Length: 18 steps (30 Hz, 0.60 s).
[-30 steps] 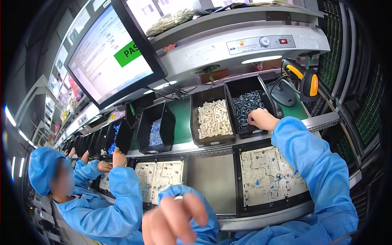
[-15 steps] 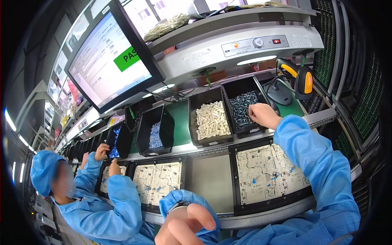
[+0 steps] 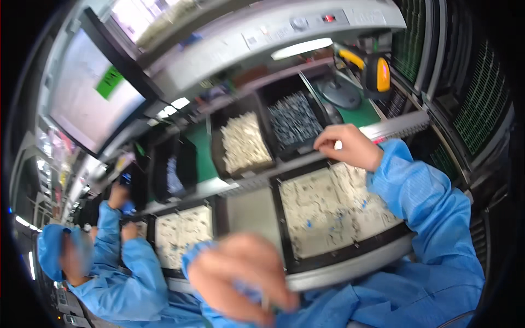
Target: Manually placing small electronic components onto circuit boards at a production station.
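Note:
My right hand (image 3: 350, 145) is over the front rim of a black bin of dark blue-grey small parts (image 3: 295, 120), its thumb and fingers drawn together. Whatever may be between those fingertips is too small to make out. Below it lies a pale circuit board (image 3: 311, 213) in a black frame, with a few blue components on it. Close to me, left of that board, my left hand (image 3: 235, 273) is curled and blurred by motion. Something small and pale shows at its fingertips, its kind unclear.
Left of the dark parts stands a bin of cream-coloured parts (image 3: 243, 145), then a bin with blue parts (image 3: 174, 177). A co-worker (image 3: 117, 268) in blue works beside another framed board (image 3: 183, 232). A yellow-black scanner (image 3: 376, 74) and a monitor (image 3: 93, 87) stand behind.
My right hand has come out of the dark parts toward the board, fingers together. My left hand has curled in more. The whole view has shifted and blurred.

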### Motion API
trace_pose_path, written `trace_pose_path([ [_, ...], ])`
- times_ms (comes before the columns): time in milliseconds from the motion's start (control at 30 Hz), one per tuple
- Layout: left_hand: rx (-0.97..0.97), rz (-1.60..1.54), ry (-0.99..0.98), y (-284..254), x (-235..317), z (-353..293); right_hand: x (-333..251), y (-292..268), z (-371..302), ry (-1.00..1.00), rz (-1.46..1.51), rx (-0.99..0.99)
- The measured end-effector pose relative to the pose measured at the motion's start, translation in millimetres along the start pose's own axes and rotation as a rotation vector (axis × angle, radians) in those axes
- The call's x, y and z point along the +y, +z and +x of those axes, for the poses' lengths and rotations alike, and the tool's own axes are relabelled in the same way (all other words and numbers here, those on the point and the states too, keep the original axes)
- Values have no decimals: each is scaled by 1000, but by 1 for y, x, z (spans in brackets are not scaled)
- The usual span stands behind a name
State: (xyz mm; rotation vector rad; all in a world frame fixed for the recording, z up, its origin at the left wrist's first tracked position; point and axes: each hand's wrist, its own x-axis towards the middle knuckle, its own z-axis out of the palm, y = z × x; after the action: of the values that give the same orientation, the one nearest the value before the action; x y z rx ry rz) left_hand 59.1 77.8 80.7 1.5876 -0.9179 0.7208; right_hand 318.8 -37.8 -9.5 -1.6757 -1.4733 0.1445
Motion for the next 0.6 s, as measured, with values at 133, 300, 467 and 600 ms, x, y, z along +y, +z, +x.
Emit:
trace_pose_path([
  [133, 245, -22, -636, -16, -35, -39, -22, 2, -31, 142, 83, -82],
  [300, 663, -413, -825, -16, -80, -101, -28, 30, -66, 62, 41, -291],
  [467, 685, -466, -1006, -1, -93, -134, -30, 72, -102, -30, 8, -330],
  [600, 690, -407, -937, 7, -92, -136, -33, 95, -109, -55, -23, -311],
])
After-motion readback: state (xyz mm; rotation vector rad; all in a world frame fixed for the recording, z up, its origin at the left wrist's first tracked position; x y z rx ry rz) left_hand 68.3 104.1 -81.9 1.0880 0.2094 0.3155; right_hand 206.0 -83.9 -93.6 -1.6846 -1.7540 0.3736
